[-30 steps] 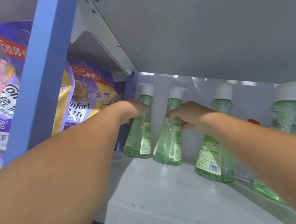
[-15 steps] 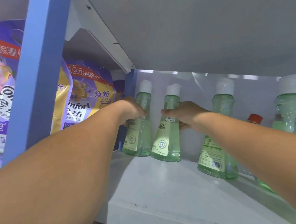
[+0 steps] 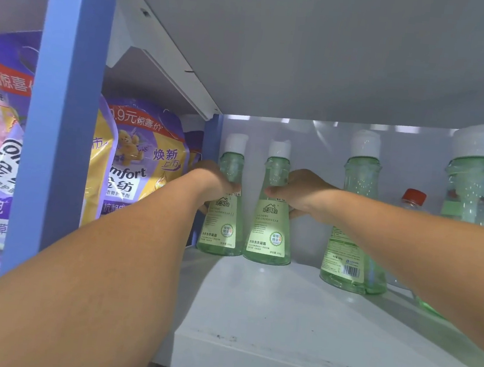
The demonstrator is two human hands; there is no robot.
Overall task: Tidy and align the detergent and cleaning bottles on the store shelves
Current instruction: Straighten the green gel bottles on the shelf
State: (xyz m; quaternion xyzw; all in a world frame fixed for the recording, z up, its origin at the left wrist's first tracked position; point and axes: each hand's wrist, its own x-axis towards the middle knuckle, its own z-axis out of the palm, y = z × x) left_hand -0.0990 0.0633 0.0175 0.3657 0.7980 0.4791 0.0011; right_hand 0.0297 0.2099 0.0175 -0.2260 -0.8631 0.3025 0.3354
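Note:
Two green flask-shaped detergent bottles with white caps stand side by side at the back left of the white shelf (image 3: 294,323). My left hand (image 3: 209,180) grips the left bottle (image 3: 223,226) from its left side, below the neck. My right hand (image 3: 299,194) grips the right bottle (image 3: 269,234) from its right side. Both bottles are upright with their front labels facing me. A third green bottle (image 3: 356,225) stands to the right with its back label and barcode showing. A fourth green bottle (image 3: 471,192) is at the far right, partly hidden by my right forearm.
A blue upright post (image 3: 62,119) divides the shelving. Left of it hang purple and yellow softener pouches (image 3: 145,158). Red-capped clear bottles (image 3: 414,198) stand behind the green ones. The shelf above (image 3: 323,48) hangs low over the caps.
Both held bottles have turned so that their front labels face me, and they now stand close together and upright. The view has shifted slightly closer.

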